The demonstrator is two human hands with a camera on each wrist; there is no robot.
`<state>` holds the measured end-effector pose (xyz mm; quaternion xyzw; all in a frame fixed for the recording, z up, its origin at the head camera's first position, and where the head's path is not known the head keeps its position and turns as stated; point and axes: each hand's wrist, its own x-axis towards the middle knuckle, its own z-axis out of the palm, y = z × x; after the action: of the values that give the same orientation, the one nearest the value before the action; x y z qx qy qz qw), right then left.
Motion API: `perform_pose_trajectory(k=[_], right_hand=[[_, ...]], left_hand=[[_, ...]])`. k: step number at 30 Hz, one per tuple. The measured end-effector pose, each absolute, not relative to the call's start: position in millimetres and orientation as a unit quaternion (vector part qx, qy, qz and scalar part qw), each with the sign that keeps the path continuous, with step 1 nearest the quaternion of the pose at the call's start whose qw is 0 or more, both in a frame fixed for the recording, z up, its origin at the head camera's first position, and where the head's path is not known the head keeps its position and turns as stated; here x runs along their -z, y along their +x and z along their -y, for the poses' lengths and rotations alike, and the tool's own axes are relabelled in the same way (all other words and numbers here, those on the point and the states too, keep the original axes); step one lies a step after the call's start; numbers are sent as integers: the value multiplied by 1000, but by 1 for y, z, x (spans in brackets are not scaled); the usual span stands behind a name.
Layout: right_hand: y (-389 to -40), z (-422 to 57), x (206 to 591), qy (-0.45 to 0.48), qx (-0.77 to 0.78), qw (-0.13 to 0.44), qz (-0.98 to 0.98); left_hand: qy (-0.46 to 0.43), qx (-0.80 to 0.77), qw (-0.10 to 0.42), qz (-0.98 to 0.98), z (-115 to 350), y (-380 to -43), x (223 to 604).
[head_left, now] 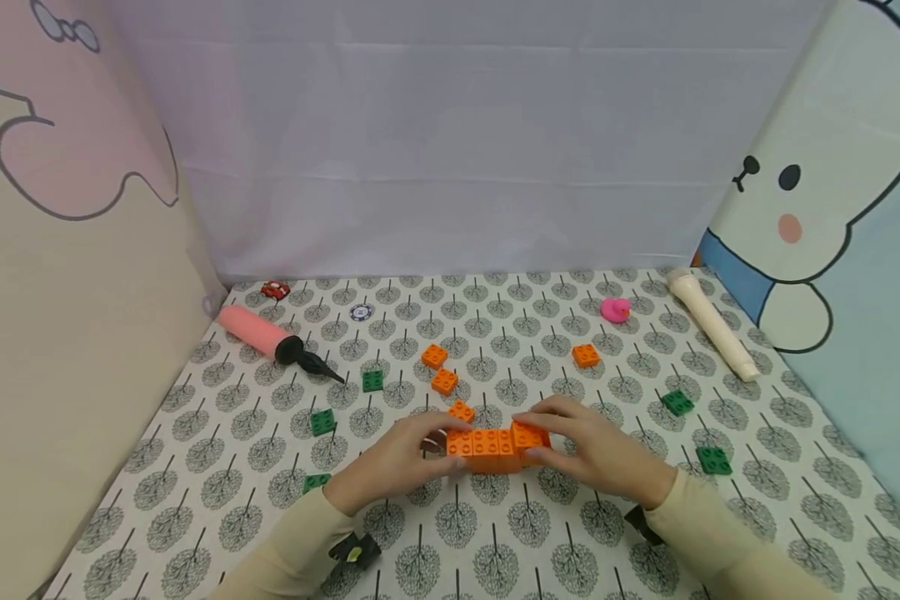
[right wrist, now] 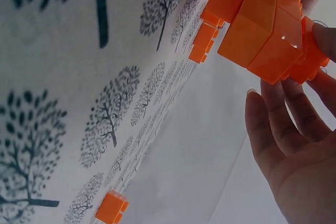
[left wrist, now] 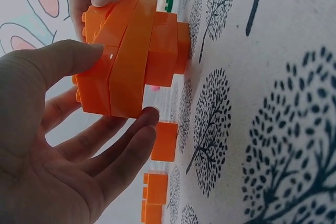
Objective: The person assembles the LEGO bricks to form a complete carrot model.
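Note:
A stepped stack of orange toy bricks (head_left: 491,460), studs up, stands between both hands in the middle of the head view. My left hand (head_left: 399,458) grips its left end, thumb on the near side and fingers round the far side. In the left wrist view the stack (left wrist: 128,66) shows a wide top and narrower bricks beneath. My right hand (head_left: 596,442) pinches an orange brick (head_left: 529,437) at the right end, set slightly higher than the row. The right wrist view shows that brick (right wrist: 311,59) between thumb and fingers, against the stack.
Loose orange bricks (head_left: 444,382) lie behind the hands, one (head_left: 461,412) close by. Green bricks (head_left: 322,422) are scattered on both sides. Farther back are a pink-and-black tool (head_left: 258,332), red toy car (head_left: 275,289), poker chip (head_left: 361,312), pink duck (head_left: 616,310) and cream-coloured tube (head_left: 712,323).

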<state>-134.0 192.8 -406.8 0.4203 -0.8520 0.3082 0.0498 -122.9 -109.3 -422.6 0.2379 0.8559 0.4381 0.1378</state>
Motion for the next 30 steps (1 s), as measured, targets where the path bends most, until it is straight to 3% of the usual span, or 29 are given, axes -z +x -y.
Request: perform_pose_trajectory(k=[20,30], right_hand=[[-136,-188,410,391,-338,8,856],[-133,-189,409,385,-322,26,865]], left_hand=[[218,-422,143,-869,111,-122,420],[252,-388,127,-877,109,-123,417]])
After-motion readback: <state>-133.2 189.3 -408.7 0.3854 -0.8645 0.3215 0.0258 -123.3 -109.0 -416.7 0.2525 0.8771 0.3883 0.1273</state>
